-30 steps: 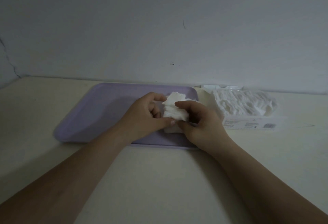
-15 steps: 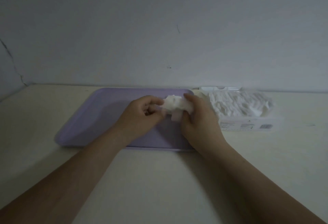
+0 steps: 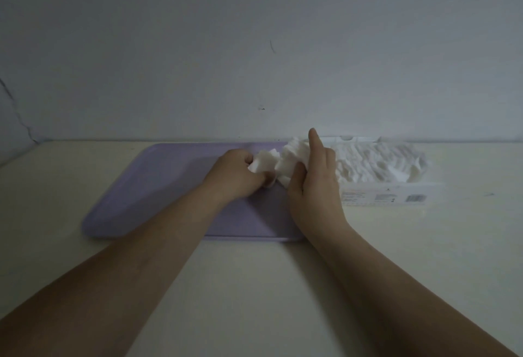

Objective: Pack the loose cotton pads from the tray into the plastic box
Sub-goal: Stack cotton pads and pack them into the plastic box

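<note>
Okay: both hands on one bunch of loose cotton pads (image 3: 283, 161), held just above the far right corner of the lilac tray (image 3: 158, 187). Left hand (image 3: 237, 175): fingers curled tight round the bunch's left end. Right hand (image 3: 314, 187): thumb and lower fingers pinch the right end, index finger straight up. Clear plastic box (image 3: 390, 195), heaped with pads, sits just right of the tray, along the table (image 3: 254, 286) far edge.

Light was dim and bluish-grey, without glare. A soft, broad shadow darkened the middle of the tray (image 3: 158, 175); the white box (image 3: 382, 196) right of the tray was the brightest patch. Detail was soft and grainy throughout.
</note>
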Demonstrator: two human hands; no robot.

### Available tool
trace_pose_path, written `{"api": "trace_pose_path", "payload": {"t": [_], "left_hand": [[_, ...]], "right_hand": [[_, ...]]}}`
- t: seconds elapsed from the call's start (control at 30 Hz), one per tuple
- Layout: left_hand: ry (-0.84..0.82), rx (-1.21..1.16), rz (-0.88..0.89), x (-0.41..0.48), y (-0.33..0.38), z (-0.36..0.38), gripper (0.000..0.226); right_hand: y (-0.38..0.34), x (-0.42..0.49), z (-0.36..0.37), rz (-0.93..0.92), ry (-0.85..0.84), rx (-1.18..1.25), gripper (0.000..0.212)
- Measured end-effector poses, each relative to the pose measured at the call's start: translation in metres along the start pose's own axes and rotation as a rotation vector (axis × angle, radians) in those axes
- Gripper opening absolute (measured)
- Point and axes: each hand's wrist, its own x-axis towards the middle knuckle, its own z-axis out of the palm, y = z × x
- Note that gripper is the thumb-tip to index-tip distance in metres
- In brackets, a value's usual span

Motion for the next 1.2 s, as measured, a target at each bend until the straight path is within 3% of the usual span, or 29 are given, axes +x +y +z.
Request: {"api": "trace_pose_path", "payload": {"t": [0.17,0.27,0.4,0.6,0.83,1.03,1.2], "left_hand": [[0.029,-0.453,-0.008,-0.012,-0.018,-0.013,0.037],[-0.051,-0.589,-0.027,-0.025,-0.03,-0.028,0.023],[-0.159,-0.785,0.041,-0.036,-0.045,-0.033,0.023],[-0.294,-0.725,0.208,-0.046,-0.041,-0.027,0.029],[-0.139,-0.606,0.203,-0.046,-0.042,-0.024,0.023],[-0.013,-0.441,0.27,-0.043,-0.041,-0.022,0.03],[-0.036,-0.454,0.295,-0.044,-0.042,-0.022,0.027]], "right_hand": [[-0.002,0.0,-0.002,0.024,-0.029,0.004,0.064],[-0.003,-0.001,-0.002,0.046,-0.044,0.035,0.06],[-0.005,0.0,-0.004,0.072,-0.046,0.057,0.052],[-0.001,-0.001,-0.006,0.091,-0.14,0.171,0.037],[0.001,-0.001,-0.002,0.064,-0.278,0.212,0.049],[0.003,-0.002,-0.003,0.015,-0.277,0.184,0.041],[0.004,-0.002,-0.004,0.026,-0.294,0.205,0.044]]}}
